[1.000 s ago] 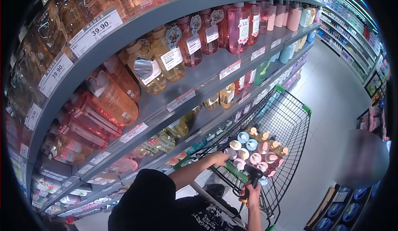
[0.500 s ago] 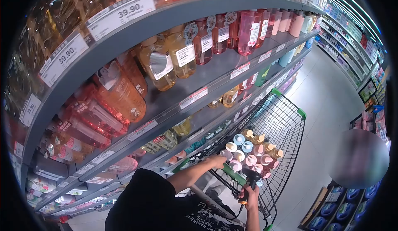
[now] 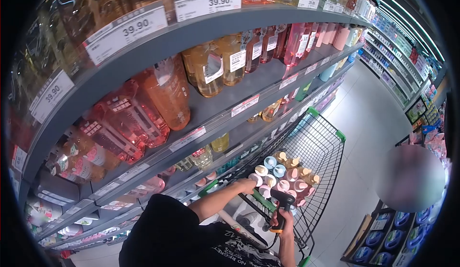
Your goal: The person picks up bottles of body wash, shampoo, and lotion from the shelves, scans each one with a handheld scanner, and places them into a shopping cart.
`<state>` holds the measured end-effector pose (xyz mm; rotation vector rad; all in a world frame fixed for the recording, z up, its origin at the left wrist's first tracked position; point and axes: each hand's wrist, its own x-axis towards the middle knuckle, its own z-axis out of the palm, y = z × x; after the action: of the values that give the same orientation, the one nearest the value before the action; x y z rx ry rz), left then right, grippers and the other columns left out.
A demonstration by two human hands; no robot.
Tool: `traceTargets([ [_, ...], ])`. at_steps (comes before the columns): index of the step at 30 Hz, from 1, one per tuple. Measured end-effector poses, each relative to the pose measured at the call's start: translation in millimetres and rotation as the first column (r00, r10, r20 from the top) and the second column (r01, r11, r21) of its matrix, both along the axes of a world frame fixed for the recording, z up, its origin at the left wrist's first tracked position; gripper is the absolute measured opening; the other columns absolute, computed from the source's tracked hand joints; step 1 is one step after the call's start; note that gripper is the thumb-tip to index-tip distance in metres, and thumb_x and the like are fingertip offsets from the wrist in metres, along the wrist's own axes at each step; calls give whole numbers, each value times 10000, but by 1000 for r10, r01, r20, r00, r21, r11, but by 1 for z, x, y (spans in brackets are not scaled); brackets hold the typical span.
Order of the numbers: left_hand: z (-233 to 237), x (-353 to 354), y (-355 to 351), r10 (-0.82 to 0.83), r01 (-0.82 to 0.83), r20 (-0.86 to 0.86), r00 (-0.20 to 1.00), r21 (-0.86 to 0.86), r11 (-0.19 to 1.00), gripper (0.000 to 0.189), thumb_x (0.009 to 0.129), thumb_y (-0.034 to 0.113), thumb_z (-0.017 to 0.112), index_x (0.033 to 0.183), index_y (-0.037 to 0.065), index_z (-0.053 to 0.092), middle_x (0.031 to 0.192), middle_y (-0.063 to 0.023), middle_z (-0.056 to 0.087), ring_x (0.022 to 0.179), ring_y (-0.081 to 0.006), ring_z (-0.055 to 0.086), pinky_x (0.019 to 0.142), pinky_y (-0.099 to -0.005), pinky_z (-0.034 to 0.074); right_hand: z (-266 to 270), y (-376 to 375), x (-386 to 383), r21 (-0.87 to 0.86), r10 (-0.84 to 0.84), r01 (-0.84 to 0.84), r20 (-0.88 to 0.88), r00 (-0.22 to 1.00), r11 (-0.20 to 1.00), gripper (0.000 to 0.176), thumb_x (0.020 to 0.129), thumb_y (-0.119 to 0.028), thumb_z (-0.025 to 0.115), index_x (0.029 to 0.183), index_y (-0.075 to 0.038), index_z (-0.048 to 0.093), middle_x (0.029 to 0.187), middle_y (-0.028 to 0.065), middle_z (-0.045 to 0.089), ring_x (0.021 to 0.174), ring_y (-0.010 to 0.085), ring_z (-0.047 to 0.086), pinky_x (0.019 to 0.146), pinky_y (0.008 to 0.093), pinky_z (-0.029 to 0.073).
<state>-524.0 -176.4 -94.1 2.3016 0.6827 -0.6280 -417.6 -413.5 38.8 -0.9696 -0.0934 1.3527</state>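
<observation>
My left hand (image 3: 247,185) is closed around the green handle (image 3: 263,202) of a shopping cart. In my right hand (image 3: 286,223) is a black barcode scanner (image 3: 282,198) with an orange part near the bottom of its grip and a cable hanging from it. The scanner's head is just over the right part of the handle. Beyond the handle, the black wire cart (image 3: 322,142) carries a cluster of pump bottles (image 3: 282,185) with pink, white, blue and yellow tops, grouped at its near end.
To the left runs a grey shelf unit (image 3: 218,109) with pink, orange and yellow bottles (image 3: 206,70) and price tags (image 3: 139,23). Grey floor tiles (image 3: 364,104) form the aisle. A display of blue-topped packs (image 3: 393,238) stands at lower right, below a blurred round patch (image 3: 409,178).
The shelf bottles and tags sit farther right and lower in view, while the cart is slightly left. The right hand and scanner have shifted slightly left; both hands keep their holds.
</observation>
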Motion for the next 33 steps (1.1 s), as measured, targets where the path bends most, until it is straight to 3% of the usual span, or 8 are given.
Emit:
traceTargets([
  [5,24,-22,-3,13,-11,42,999,-32,999,355,780,226,663,1074,42,588,1029,-180,660,976,-334,638,817,-418,501,-17,-14,-12,35,-40,44,-109,993,998,380,848,-169,552,1188,-13,483,668,91,526,448,135,417,449,274,379],
  [14,1,-53,-11,-32,30,97,995,27,999,349,775,226,661,1060,40,582,1007,-181,659,962,-341,637,805,-432,502,-22,-23,-43,67,18,-16,-32,999,998,411,845,-177,562,1203,-4,456,666,92,522,447,134,409,452,271,373],
  [18,39,-74,-20,16,-19,109,994,27,999,387,783,210,650,1122,40,573,1038,-187,654,991,-349,630,820,-433,500,-18,-26,-56,52,33,-29,-64,997,998,392,835,-178,572,1171,-8,468,665,96,525,444,135,407,451,270,371],
  [21,31,-82,-22,35,-37,107,994,15,999,404,795,206,653,1172,79,580,1161,-162,622,1069,-327,606,879,-437,490,-17,-31,-65,45,14,-11,-54,998,999,341,828,-178,581,1111,-14,483,666,103,533,441,135,409,447,272,372],
  [26,25,-86,-29,38,-36,80,996,-18,999,404,797,220,659,1169,83,583,1197,-153,607,1089,-326,596,894,-437,485,-9,-37,-81,15,-8,8,-11,1000,1000,258,826,-173,588,1009,-22,487,657,107,535,440,129,412,440,267,377],
  [33,43,-117,-40,38,-37,234,972,-8,999,359,767,171,668,1092,30,608,1122,-174,637,1061,-324,607,878,-416,487,-16,-48,-98,32,46,-45,-21,999,998,280,843,-157,576,1068,-6,505,670,97,547,450,135,427,449,276,388],
])
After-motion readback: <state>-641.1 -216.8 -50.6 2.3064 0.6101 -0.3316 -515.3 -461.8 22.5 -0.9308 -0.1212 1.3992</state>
